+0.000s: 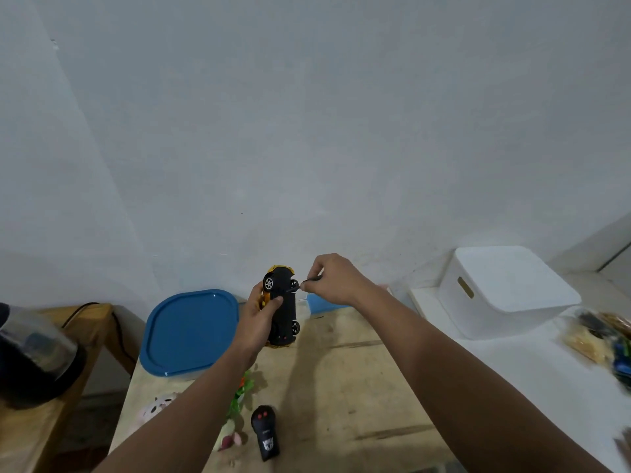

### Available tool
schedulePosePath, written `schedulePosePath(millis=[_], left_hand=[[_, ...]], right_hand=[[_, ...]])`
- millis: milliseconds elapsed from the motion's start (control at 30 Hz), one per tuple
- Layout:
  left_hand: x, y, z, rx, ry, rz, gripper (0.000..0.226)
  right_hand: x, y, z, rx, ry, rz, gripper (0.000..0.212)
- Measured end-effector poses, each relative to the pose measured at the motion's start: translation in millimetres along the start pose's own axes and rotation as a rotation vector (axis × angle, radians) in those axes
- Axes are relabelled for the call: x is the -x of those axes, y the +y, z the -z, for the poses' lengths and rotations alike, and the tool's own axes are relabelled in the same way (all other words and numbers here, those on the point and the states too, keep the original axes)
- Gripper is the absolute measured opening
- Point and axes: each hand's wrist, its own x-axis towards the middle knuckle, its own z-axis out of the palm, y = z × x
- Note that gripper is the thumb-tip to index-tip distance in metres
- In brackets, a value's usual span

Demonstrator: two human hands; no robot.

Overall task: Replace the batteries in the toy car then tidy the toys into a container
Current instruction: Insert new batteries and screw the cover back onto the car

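The toy car (285, 303) is held above the wooden bench (345, 363), underside showing, in the closed grip of the left hand (261, 314). A thin screwdriver (305, 284) is pinched by the right hand (333, 279), its tip touching the underside. A blue-lidded container (191, 331) sits just left; a remote (265, 431) lies nearer.

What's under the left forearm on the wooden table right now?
Partly covered by the left forearm: a green plastic toy, a pale round toy and a small pinkish piece. Their hidden parts can't be identified. The remote control lies clear beside them.
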Motion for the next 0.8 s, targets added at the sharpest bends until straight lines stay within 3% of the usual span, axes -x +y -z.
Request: schedulePosePath(millis=[100, 267, 367, 500, 600, 733, 800], left_hand=[[1.6, -3.9, -10.0, -0.008, -0.008, 0.009, 0.043], [1.3, -14.1, -26.2, -0.032, 0.027, 0.039, 0.037], [0.6, -17.8, -40.0, -0.016, 0.038, 0.067, 0.038], [-1.9, -23.2, -57.8, 0.004, 0.090, 0.098, 0.038], [-1.1, -29.2, -67.5, 0.026, 0.101, 0.127, 0.040], [-0.2, -32.2, -81.1, 0.041, 0.116, 0.137, 0.036], [0.7, -35.9, -86.1, 0.036, 0.112, 0.151, 0.037]], right_hand=[[-1.5, 8.0, -0.6, 0.083, 0.066, -0.007, 0.048], [-5.3, 31.3, 8.0, 0.007, -0.036, -0.043, 0.027], [-6.2, 43.6, 9.6, 0.057, -0.031, -0.042, 0.054], [-9.5, 63.5, 12.3, -0.014, -0.066, -0.053, 0.033], [-10.4, 75.2, 9.9, 0.073, -0.061, -0.026, 0.049], [-13.9, 86.6, 14.4, -0.021, -0.097, -0.016, 0.028], [-17.7, 89.8, 14.6, 0.032, -0.067, -0.008, 0.038]])
